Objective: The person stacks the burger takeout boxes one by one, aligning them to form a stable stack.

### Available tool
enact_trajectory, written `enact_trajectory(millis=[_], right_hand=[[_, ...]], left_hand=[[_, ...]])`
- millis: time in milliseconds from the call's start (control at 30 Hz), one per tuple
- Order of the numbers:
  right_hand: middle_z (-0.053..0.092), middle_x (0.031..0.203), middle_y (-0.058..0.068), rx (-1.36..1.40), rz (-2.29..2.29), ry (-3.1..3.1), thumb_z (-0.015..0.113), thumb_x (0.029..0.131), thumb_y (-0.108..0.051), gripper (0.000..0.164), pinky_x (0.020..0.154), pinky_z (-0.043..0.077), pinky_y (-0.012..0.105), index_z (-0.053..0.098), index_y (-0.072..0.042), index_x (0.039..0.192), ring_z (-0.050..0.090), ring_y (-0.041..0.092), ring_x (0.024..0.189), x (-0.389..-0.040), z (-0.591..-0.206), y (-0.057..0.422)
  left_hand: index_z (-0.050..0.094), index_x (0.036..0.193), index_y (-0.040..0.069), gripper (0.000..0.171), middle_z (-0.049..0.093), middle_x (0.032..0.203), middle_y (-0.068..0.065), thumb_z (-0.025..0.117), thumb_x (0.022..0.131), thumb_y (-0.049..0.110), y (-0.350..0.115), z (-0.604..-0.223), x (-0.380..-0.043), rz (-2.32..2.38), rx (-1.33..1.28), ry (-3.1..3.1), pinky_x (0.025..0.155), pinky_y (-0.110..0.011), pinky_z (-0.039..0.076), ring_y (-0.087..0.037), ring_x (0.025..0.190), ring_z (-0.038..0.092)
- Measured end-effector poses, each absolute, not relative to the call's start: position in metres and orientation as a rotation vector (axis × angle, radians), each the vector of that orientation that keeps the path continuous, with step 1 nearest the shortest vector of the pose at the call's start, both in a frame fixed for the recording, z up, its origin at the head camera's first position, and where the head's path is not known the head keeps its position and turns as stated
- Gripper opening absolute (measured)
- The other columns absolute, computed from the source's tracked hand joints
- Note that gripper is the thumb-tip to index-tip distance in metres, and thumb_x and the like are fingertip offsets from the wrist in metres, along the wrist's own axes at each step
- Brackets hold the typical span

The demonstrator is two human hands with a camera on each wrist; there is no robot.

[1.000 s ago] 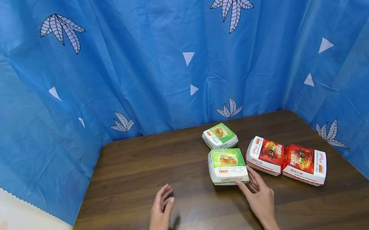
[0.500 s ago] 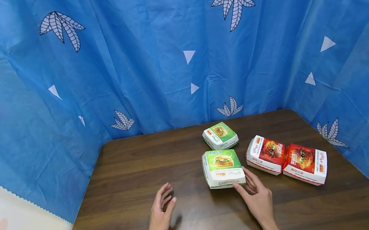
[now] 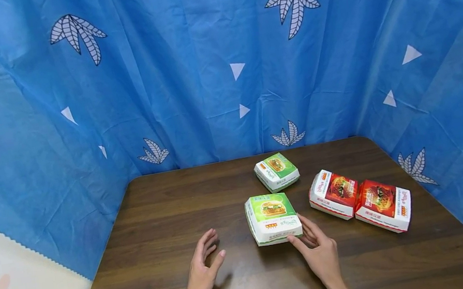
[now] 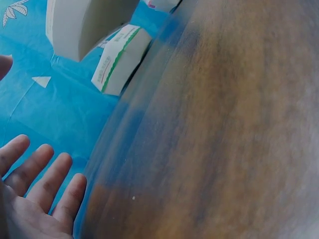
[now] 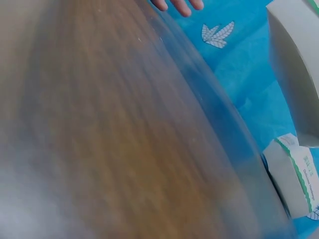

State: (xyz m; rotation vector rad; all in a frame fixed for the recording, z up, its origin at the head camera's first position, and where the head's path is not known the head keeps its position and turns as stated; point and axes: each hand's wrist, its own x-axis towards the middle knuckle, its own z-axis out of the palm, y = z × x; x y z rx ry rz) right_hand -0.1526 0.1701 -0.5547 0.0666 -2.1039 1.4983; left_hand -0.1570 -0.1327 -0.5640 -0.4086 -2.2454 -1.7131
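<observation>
A green-and-white hamburger box [image 3: 273, 218] is raised above the table, printed lid up. My right hand [image 3: 321, 254] pinches it at its near right corner, thumb on the front and fingers at the right side. The fingers behind the box are partly hidden. To the left, my left hand [image 3: 203, 272] hovers apart from the box with loosely bent fingers and holds nothing. The left wrist view shows this left hand [image 4: 42, 194] spread, and the raised box [image 4: 92, 25] above. Part of the same box [image 5: 299, 64] shows in the right wrist view.
A second green hamburger box [image 3: 276, 172] sits behind the held one. Two red hamburger boxes [image 3: 334, 194] [image 3: 383, 205] lie side by side to the right on the brown wooden table [image 3: 169, 206]. A blue curtain [image 3: 187, 72] hangs behind the table and along its sides.
My right hand has carried the green hamburger box left and toward me, away from the second green box. My left hand stays almost still, its thumb slightly more spread.
</observation>
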Motion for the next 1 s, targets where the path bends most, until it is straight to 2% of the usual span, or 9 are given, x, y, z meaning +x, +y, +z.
enact_trajectory(millis=[233,467,667,800,900,1000], right_hand=[[0.072,0.128,0.012,0.109,1.522,-2.128,0.090,0.078,-0.007,0.062,0.080,0.058,0.015,0.068,-0.015,0.136,0.067,-0.005,0.107,-0.147,-0.553,0.165],[0.071,0.127,0.018,0.216,1.543,-2.131,0.088,0.081,-0.009,0.060,0.082,0.058,0.016,0.066,-0.010,0.137,0.066,-0.003,0.111,-0.146,-0.554,0.160],[0.072,0.125,0.014,0.236,1.583,-2.131,0.089,0.079,-0.010,0.061,0.081,0.059,0.018,0.068,-0.014,0.135,0.067,0.001,0.112,-0.143,-0.555,0.154],[0.073,0.127,0.008,0.253,1.616,-2.143,0.091,0.077,-0.012,0.062,0.080,0.060,0.019,0.069,-0.019,0.134,0.069,0.006,0.112,-0.141,-0.553,0.149],[0.072,0.128,0.005,0.277,1.629,-2.158,0.090,0.077,-0.014,0.062,0.079,0.060,0.020,0.068,-0.020,0.134,0.070,0.008,0.111,-0.139,-0.553,0.146],[0.072,0.129,0.004,0.300,1.637,-2.163,0.090,0.078,-0.014,0.061,0.079,0.060,0.020,0.068,-0.019,0.135,0.070,0.009,0.111,-0.137,-0.554,0.143]], left_hand=[[0.045,0.150,-0.001,0.063,0.055,0.149,-0.021,0.073,0.094,0.004,-0.132,-0.566,-0.157,-1.709,-0.403,-2.241,0.106,-0.036,0.052,-0.034,0.133,0.057],[0.044,0.151,-0.001,0.065,0.053,0.150,-0.022,0.073,0.093,0.005,-0.132,-0.566,-0.160,-1.684,-0.437,-2.251,0.107,-0.031,0.051,-0.033,0.134,0.056],[0.043,0.153,0.000,0.069,0.052,0.150,-0.024,0.074,0.091,0.005,-0.133,-0.565,-0.159,-1.681,-0.472,-2.256,0.107,-0.032,0.051,-0.036,0.133,0.056],[0.042,0.155,0.008,0.074,0.051,0.151,-0.023,0.076,0.090,0.006,-0.134,-0.566,-0.158,-1.680,-0.498,-2.266,0.106,-0.035,0.052,-0.036,0.133,0.057],[0.041,0.157,0.016,0.077,0.051,0.153,-0.017,0.077,0.089,0.007,-0.134,-0.566,-0.158,-1.689,-0.503,-2.276,0.106,-0.035,0.052,-0.034,0.134,0.057],[0.039,0.158,0.018,0.081,0.051,0.154,-0.014,0.077,0.088,0.006,-0.135,-0.566,-0.158,-1.693,-0.539,-2.267,0.105,-0.035,0.052,-0.034,0.134,0.057]])
